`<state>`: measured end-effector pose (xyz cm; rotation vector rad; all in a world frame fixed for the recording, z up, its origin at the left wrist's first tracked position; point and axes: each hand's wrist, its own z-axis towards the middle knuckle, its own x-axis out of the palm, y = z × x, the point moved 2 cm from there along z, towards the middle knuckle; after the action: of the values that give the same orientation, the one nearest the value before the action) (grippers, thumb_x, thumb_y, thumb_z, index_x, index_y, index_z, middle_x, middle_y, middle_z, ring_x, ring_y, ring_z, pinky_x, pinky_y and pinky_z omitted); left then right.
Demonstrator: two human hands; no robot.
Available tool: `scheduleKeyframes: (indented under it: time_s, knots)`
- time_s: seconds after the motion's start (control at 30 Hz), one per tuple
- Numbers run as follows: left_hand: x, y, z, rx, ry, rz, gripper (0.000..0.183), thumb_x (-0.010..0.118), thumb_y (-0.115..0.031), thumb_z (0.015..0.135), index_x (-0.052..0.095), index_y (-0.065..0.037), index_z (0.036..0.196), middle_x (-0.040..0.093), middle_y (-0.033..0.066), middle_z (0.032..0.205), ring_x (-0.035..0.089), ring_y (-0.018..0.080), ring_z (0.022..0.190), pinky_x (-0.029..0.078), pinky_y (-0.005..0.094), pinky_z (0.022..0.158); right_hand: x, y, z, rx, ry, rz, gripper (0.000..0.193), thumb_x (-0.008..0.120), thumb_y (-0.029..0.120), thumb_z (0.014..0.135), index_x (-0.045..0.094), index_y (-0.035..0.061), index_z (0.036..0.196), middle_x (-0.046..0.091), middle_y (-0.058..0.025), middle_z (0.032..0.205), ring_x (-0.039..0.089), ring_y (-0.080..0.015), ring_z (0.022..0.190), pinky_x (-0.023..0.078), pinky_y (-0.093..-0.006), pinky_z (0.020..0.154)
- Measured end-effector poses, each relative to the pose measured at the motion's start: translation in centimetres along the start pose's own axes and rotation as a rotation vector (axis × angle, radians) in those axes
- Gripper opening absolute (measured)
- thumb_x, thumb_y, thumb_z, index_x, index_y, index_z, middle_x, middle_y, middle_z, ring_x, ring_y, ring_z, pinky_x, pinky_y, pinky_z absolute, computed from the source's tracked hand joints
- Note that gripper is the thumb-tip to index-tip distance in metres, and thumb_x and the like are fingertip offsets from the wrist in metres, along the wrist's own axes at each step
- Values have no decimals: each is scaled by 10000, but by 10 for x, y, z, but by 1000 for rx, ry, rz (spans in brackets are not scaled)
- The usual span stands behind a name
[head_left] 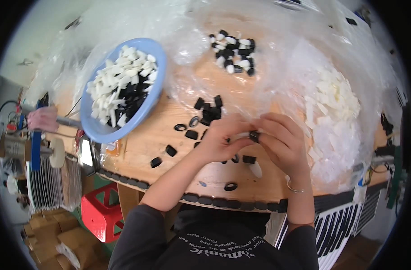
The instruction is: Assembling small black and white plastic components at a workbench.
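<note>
Pale wood made up the bench [138, 155], with clear plastic sheeting [183, 27] crumpled over its far side, perhaps to keep loose parts off the surface. A blue bowl [149, 101] stood at the left, holding white pieces [126, 60] and black pieces [132, 96] together; its raised wall probably kept them from spilling. At the right, a heap of white parts [333, 94] lay on plastic, likely within easy reach.

The left hand [223, 139] and right hand [282, 144] met over the bench, close together, as so small a part seemed to need. The right hand's fingers were drawn into a narrow pinch; the left hand's thumb and index finger reached to the same spot, but I could not tell whether they gripped.

Farther off, a mixed cluster of black and white parts [232, 49] lay spread out, apparently kept apart from the rest. A black pile [210, 112] sat just beyond the left hand, presumably for convenience. A white oval part [256, 170] lay near the right hand, and a black ring [231, 186] nearer the front edge. Between the fingertips was a small black piece [254, 136], apparently raised for freer turning
</note>
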<state>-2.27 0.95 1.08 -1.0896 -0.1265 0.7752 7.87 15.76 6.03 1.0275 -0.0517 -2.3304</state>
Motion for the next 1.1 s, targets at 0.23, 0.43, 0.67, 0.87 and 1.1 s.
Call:
scheduleKeyframes:
  time_s: [0.23, 0.43, 0.67, 0.87, 1.1]
  knots:
    - [1, 1, -1, -36, -12, -106, 386, 693, 99, 726, 652, -4, 1096, 674, 115, 1016, 644, 235, 943, 490, 305, 823, 5, 5, -2, 24, -23, -19, 179, 654, -90, 718, 552, -2, 836, 667, -155, 982, 656, -300, 837, 541, -348, 696]
    - [3, 6, -2, -21, -122, -182, 357, 703, 104, 715, 649, 12, 1056, 670, 124, 961, 647, 212, 887, 493, 286, 788, 17, 5, -5, 408, -120, 310, 114, 587, -98, 813, 569, -5, 877, 675, -164, 997, 675, -244, 826, 544, -313, 712]
    - [3, 8, -2, -41, -69, -409, 338, 604, 172, 766, 597, 86, 1092, 612, 155, 1050, 591, 211, 985, 475, 296, 866, 16, 5, -9, 553, -154, 476, 112, 603, -62, 836, 614, -9, 935, 684, -133, 1007, 675, -159, 847, 546, -259, 747]
    - [8, 8, -3, -47, -74, -489, 332, 638, 160, 772, 618, 65, 1090, 624, 171, 1076, 610, 213, 978, 482, 300, 868, 2, 2, -7, 655, -81, 610, 160, 640, -44, 815, 642, -4, 970, 681, -108, 963, 671, -158, 786, 545, -245, 683]
    - [7, 11, 3, 62, -41, -217, 322, 655, 137, 769, 621, 60, 1079, 621, 147, 1059, 606, 209, 944, 472, 291, 860, 9, -3, -16, 545, -103, 444, 113, 649, -30, 813, 648, -1, 923, 664, -89, 900, 649, -146, 726, 536, -239, 628]
